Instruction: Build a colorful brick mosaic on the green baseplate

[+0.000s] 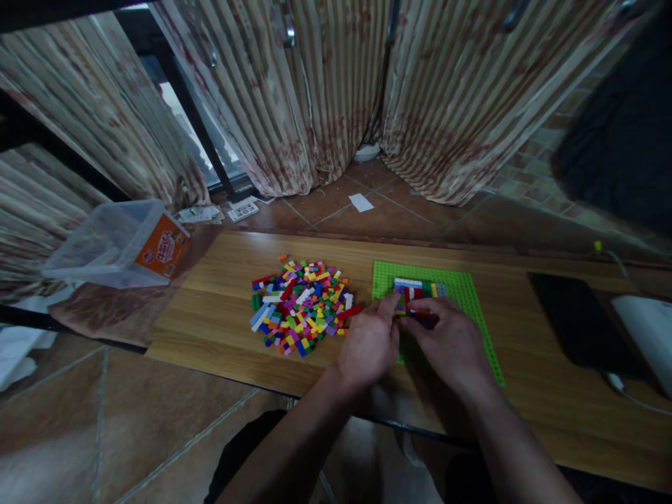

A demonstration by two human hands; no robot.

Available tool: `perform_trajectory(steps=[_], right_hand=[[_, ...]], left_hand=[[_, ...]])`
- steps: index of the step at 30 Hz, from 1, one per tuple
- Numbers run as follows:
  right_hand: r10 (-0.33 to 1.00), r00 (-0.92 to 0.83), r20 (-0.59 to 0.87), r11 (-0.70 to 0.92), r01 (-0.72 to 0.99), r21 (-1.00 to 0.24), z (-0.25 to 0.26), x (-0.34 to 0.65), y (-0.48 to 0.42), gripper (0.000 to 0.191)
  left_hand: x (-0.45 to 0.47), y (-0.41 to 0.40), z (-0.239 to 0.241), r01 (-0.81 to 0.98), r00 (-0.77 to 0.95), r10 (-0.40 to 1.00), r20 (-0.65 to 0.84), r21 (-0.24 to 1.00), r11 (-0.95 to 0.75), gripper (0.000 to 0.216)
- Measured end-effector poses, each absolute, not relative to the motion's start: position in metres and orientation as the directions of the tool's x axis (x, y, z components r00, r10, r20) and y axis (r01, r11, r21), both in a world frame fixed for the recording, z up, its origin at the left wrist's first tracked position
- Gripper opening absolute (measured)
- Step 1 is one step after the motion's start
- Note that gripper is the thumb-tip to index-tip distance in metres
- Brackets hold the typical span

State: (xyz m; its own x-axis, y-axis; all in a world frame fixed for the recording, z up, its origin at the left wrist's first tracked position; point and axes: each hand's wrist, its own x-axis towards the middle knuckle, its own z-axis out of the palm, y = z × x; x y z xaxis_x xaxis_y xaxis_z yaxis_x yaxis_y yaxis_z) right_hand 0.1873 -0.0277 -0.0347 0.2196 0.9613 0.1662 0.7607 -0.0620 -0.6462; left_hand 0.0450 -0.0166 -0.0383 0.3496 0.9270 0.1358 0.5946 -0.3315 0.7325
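A green baseplate (462,290) lies on the wooden board, with a small patch of coloured bricks (417,288) built on its near-left part. My left hand (370,343) rests at the plate's left edge, fingers curled and pinched toward the built bricks. My right hand (451,339) lies over the plate, its fingers pressed together on the bricks right beside the left fingertips. What either hand pinches is hidden by the fingers. A loose heap of small coloured bricks (302,304) sits to the left of my left hand.
The wooden board (220,301) lies on a tiled floor. A clear plastic tub with an orange label (123,245) lies tipped at the left. A black tablet (580,318) and a white device (648,329) sit at the right. Striped curtains (325,91) hang behind.
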Motion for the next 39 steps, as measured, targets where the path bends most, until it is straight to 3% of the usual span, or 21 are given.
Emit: perform_trajectory(steps=[15,20,27,33,39], right_hand=[[0.974,0.189,0.128,-0.065,0.766,-0.640,-0.043,0.200,-0.022,0.024],[0.967,0.212,0.141,-0.069,0.752,-0.656,-0.042,0.202,-0.024,0.029],[0.950,0.294,0.102,-0.156,0.733,-0.663,-0.036,0.198,-0.023,0.034],[0.949,0.299,0.099,-0.165,0.741,-0.651,-0.035,0.196,-0.022,0.037],[0.949,0.311,0.057,-0.195,0.720,-0.666,-0.033,0.197,-0.022,0.040]], left_hand=[[0.042,-0.018,-0.032,0.591,0.325,0.930,0.170,0.732,-0.340,0.045],[0.016,-0.002,-0.023,0.669,0.129,0.960,0.247,0.693,-0.268,0.033],[-0.044,0.030,-0.016,0.739,-0.182,0.939,0.292,0.670,-0.066,0.034],[-0.071,0.036,-0.016,0.864,-0.087,0.963,0.253,0.501,-0.054,0.029],[-0.078,0.035,-0.014,0.881,-0.085,0.967,0.239,0.472,-0.039,0.029]])
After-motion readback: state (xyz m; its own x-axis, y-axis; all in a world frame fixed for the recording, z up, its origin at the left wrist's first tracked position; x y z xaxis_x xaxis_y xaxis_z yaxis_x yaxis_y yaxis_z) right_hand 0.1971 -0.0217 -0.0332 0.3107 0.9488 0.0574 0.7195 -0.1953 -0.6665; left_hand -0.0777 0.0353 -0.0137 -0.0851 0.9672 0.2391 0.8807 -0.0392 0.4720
